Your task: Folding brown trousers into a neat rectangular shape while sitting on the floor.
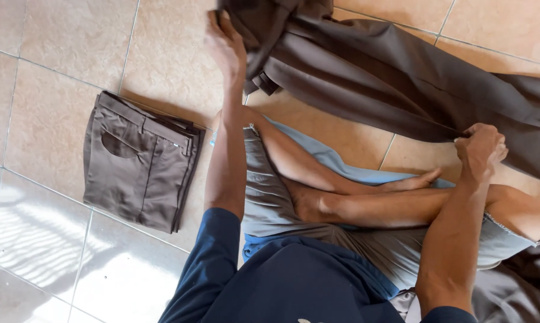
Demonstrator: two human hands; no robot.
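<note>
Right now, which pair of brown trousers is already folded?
The lighter brown trousers on the tiles left of the person, a neat stack with a back pocket showing. The darker pair lies spread out, gripped by the left hand and right hand.

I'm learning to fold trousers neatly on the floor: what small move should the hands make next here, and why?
Probably pull the brown trousers taut and lay them flat on the tiled floor. The left hand grips the bunched waist end and the right hand pinches an edge, yet the cloth lies creased, unlike the folded pair beside.
</note>
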